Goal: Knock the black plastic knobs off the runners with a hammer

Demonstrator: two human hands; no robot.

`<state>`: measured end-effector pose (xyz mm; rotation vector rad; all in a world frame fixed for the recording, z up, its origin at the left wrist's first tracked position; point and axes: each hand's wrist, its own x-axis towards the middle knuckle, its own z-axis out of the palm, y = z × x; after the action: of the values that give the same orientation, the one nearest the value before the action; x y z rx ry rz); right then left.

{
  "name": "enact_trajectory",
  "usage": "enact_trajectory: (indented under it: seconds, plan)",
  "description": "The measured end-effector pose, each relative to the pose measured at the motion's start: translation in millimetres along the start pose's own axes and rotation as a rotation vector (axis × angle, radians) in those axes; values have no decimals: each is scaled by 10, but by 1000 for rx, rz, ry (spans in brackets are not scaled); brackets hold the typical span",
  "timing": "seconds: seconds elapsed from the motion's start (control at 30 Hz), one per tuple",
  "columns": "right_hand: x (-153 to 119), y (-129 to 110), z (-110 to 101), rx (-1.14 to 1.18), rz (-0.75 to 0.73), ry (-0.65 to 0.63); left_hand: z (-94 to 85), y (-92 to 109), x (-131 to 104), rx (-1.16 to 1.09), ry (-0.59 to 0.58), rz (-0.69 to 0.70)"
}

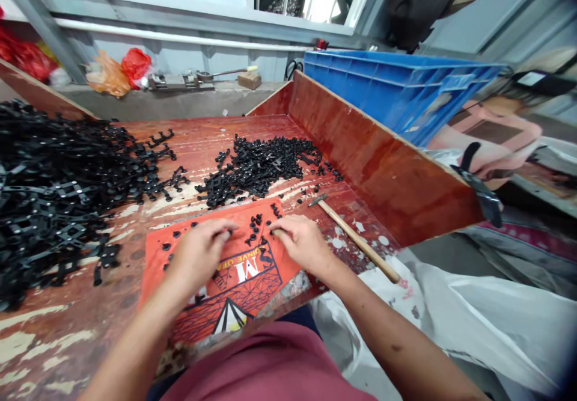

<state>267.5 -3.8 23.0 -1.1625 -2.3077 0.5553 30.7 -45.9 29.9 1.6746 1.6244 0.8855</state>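
- Left hand (pixel 201 251), right hand (pixel 302 241): fingers curled, pinching small black parts (pixel 256 223) on orange mat (pixel 234 281).
- Sorted heap (pixel 261 163) modest; unsorted pile (pixel 54 190) large, apparently mostly left.

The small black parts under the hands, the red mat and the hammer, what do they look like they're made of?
The small black parts look like moulded plastic: matte black, with identical shapes. The red mat seems to be printed fabric or thin sheet, lying flat with white lettering; which one is unclear. The hammer has a pale bare wooden handle and a small dark head, probably metal.
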Motion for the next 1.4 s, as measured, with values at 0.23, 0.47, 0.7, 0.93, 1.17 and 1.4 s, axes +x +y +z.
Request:
enact_trajectory:
  seconds: [0.23,0.47,0.7,0.93,1.17,1.4]
  plan:
    - [-68,-239,115,-245,-125,-198,-811,-172,-586,-928,322,-493]
    - [-50,-255,175,-347,-212,-293,-736,-359,-960,-1208,424,-681]
    - [-34,-220,74,-322,-186,-249,-802,-496,-988,-971,552,-572]
    - [28,-523,264,239,-114,-130,-620,-801,-956,-84,375,-307]
    - [114,-645,697,242,-13,-86,-576,-929,-1078,177,344,-247]
    - [139,-632,736,-19,-89,-73,-491,-753,-1154,408,153,-89]
